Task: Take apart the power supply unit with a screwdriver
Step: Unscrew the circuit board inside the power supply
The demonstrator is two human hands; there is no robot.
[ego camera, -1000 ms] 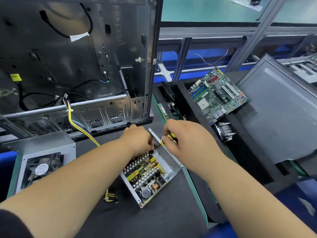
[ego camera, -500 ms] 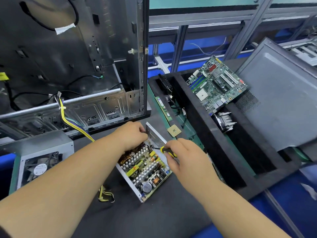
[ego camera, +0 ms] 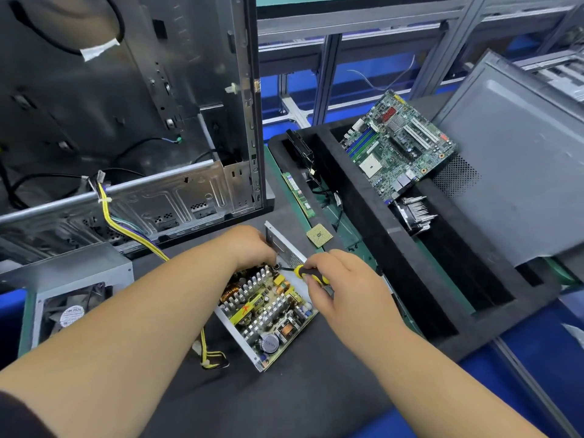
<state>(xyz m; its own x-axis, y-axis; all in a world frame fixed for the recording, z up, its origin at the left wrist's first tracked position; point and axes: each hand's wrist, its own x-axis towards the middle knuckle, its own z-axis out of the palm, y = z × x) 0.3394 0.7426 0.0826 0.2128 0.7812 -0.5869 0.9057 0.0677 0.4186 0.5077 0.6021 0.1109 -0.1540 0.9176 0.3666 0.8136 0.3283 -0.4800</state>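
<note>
Left hand grips far corner of opened power supply unit, which lies on dark mat below computer case. Right hand holds yellow-black screwdriver, tip at that corner.

Bench: dark mat over a green-edged top.
Frame: grey metal rails behind the mat, blue surface showing through.
Floor: blue, right of the mat.
Light: bright, even, from above.
</note>
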